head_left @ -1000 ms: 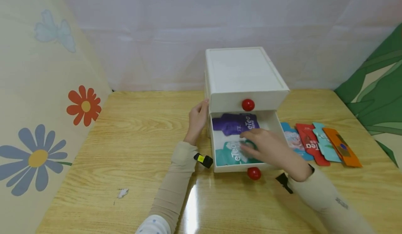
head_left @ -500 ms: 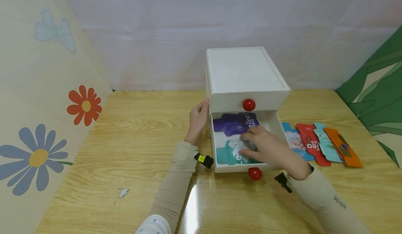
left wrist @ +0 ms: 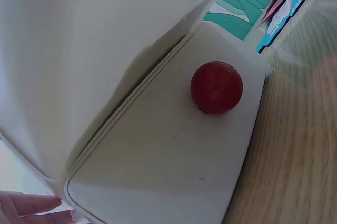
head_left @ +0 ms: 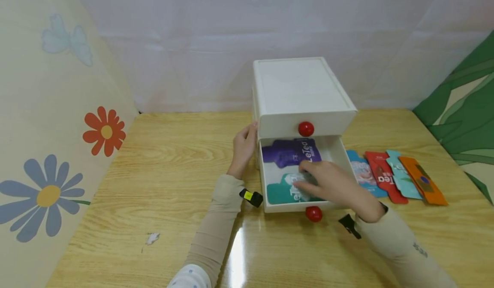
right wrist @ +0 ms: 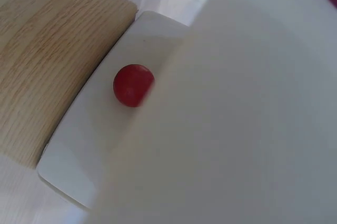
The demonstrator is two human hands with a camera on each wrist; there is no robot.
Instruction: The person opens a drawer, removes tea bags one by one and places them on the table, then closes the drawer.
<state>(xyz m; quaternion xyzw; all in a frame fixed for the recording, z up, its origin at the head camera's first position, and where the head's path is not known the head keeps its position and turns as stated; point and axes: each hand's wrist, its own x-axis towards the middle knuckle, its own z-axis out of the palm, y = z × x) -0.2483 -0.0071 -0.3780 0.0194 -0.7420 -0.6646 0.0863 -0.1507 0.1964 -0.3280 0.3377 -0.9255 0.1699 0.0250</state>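
A white two-drawer cabinet stands on the table with its lower drawer pulled out. My left hand rests against the cabinet's left side; its fingertips show at the lower left of the left wrist view. Inside the drawer, my right hand has curled fingers and thumb on a teal tea packet, covering its right end. Behind that one a purple tea packet lies flat. The right hand cannot be seen in the right wrist view, where the drawer's red knob shows.
Right of the cabinet, blue, red, light-teal and orange packets lie overlapping in a row. A second red knob sits on the closed upper drawer. A white curtain hangs behind the table.
The teal packet has shifted slightly to the right under my right hand, whose fingers have moved a little. My left hand has stayed against the cabinet.
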